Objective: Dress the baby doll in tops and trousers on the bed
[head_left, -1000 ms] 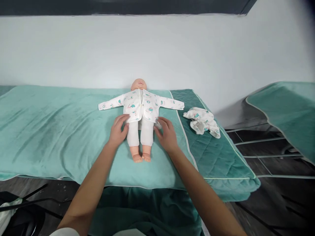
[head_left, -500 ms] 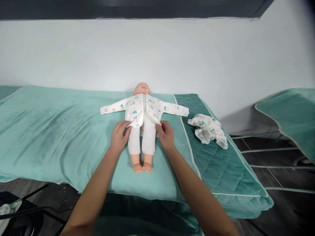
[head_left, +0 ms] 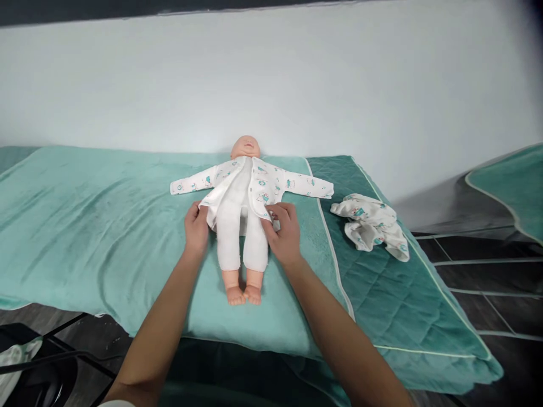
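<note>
The baby-sized doll [head_left: 229, 243] with white cloth legs and torso lies on its back between the hands. Its pink, plastic-looking feet [head_left: 244, 296] lie on the near side of the fingers. The limbs look stuffed and yielding; the feet are likely firmer.

Left hand [head_left: 197, 230]: thumb and fingers pinch the lower corner of one front panel, held outward and clear of the torso. Right hand [head_left: 285, 233]: thumb and fingers appear closed on the lower edge of the opposite panel; the exact contact is partly hidden.

The white cotton-like jacket [head_left: 265, 189] with green and pink print lies open between and beyond the fingers, sleeves spread. Judged handling: light, limp, prone to creasing, not fragile. Take hold at the hem corners or front edges; a pull on one side alone may drag the doll. The smooth pink head [head_left: 246, 147] lies beyond the collar.

Surroundings: the light green plush cover [head_left: 106, 226] extends under and left of both hands. Right of the right fingers is a dark green quilted pad [head_left: 377, 299], bearing a crumpled white printed garment [head_left: 373, 217], well apart. The plain white wall [head_left: 271, 79] limits reach beyond the head. Nothing blocks the fingers' access to the jacket.
</note>
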`<state>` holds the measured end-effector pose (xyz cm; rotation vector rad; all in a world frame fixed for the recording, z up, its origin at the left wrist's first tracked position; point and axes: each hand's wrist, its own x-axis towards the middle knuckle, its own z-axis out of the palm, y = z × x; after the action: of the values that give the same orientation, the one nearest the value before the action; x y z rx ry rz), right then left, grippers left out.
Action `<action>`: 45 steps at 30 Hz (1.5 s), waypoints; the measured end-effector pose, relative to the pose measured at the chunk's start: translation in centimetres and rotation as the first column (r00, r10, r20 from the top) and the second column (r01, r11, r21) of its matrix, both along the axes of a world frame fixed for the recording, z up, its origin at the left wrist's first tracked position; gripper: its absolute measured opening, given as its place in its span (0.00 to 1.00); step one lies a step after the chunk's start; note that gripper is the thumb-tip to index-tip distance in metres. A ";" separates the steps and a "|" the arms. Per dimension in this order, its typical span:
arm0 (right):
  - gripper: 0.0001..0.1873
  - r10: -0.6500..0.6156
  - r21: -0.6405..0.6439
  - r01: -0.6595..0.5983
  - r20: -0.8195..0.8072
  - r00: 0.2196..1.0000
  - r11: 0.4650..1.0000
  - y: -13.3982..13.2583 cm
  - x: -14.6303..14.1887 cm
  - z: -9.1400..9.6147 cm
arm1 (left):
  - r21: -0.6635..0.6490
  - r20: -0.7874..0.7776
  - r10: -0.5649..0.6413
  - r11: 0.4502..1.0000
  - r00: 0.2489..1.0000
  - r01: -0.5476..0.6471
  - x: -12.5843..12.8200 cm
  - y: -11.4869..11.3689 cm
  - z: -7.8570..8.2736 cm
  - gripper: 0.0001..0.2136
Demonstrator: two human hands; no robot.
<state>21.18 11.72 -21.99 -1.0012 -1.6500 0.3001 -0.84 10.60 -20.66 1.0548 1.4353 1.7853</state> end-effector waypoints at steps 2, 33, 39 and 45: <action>0.10 0.000 -0.073 -0.006 -0.095 0.995 0.997 0.1 0.2 -0.1 | -0.017 0.228 0.005 1.000 0.974 -0.002 -0.5 0.3 -0.2 0.08; 0.24 -0.274 -0.090 0.259 -0.273 0.922 0.962 -0.6 2.0 -1.1 | -0.104 -0.686 -0.053 0.994 0.726 -0.025 -1.1 -1.7 -0.6 0.10; 0.18 -0.299 0.007 0.299 -0.018 0.954 0.954 -1.5 6.5 -1.1 | -0.139 -0.638 -0.096 0.990 0.764 0.008 -1.4 -1.7 -0.3 0.08; 0.29 -0.533 -0.102 0.601 0.364 0.764 0.792 0.8 16.9 1.1 | -0.099 -0.631 -0.079 0.995 0.771 0.021 -1.3 -2.1 -0.1 0.11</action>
<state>38.13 12.53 -20.92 -1.7407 -1.5160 -0.1134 -2.19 8.51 -20.79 1.7429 1.8235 1.3530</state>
